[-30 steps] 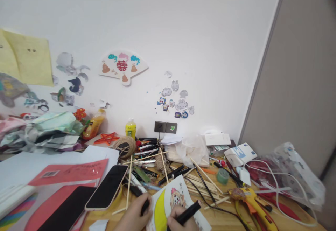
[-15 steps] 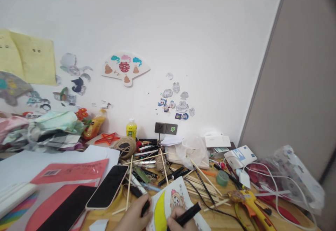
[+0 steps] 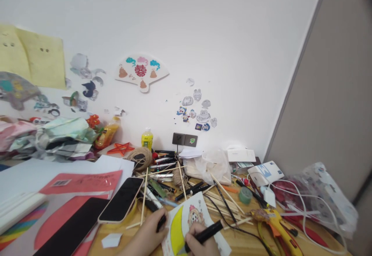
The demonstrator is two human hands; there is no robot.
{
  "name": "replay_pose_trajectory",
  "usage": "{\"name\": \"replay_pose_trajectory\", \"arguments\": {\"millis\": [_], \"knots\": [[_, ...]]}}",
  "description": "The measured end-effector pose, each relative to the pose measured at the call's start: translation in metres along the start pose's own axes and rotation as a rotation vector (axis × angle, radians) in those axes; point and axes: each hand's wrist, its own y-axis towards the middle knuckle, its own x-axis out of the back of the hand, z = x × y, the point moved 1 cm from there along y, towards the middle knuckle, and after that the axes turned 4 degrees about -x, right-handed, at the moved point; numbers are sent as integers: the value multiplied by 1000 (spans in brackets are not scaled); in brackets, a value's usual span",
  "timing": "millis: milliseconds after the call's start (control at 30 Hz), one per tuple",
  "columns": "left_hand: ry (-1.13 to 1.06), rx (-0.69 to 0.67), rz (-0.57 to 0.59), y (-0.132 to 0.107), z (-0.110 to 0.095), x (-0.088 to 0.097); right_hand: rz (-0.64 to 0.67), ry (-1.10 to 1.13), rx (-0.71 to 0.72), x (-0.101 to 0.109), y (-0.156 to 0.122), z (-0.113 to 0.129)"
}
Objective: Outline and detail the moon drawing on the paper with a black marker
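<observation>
At the bottom edge my right hand (image 3: 200, 242) is closed round a black marker (image 3: 207, 232), its tip down on a paper drawing (image 3: 188, 219) of a cartoon figure beside a yellow crescent. My left hand (image 3: 148, 234) rests on the drawing's left edge, fingers curled over a small black object (image 3: 161, 222), perhaps a marker cap. Both hands are cut off by the frame's bottom.
A phone (image 3: 121, 204) and a dark tablet (image 3: 68, 234) lie left on red and white paper (image 3: 81, 182). Loose pens and wooden sticks (image 3: 223, 201) crowd the wooden desk (image 3: 244, 240). Twine ball (image 3: 140, 158), yellow bottle (image 3: 147, 139), yellow glue gun (image 3: 276, 225), cables, plastic bags at right.
The view has tilted down and shifted slightly, so the hands show a little more. Both hands stay on the drawing with the marker in the right one.
</observation>
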Motion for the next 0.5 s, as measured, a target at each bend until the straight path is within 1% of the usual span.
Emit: {"name": "replay_pose_trajectory", "arguments": {"millis": [100, 133, 233, 300, 333, 400, 500], "knots": [[-22, -6, 4, -1, -4, 2, 74, 66, 96, 5, -2, 4], [-33, -19, 2, -2, -6, 3, 104, 62, 131, 7, -4, 7], [-40, -73, -12, -2, -7, 5, 119, 35, 265, 13, -11, 19], [-22, -116, -2, -2, -4, 4, 188, 34, 330, 15, -14, 25], [-4, -128, 0, -2, -2, 3, 203, 39, 333, 16, -15, 26], [-10, -121, 1, -2, 1, 2, 219, 25, 254, 17, -16, 26], [-28, -120, 6, -2, 2, 1, 190, -57, 159, 19, -17, 22]]}}
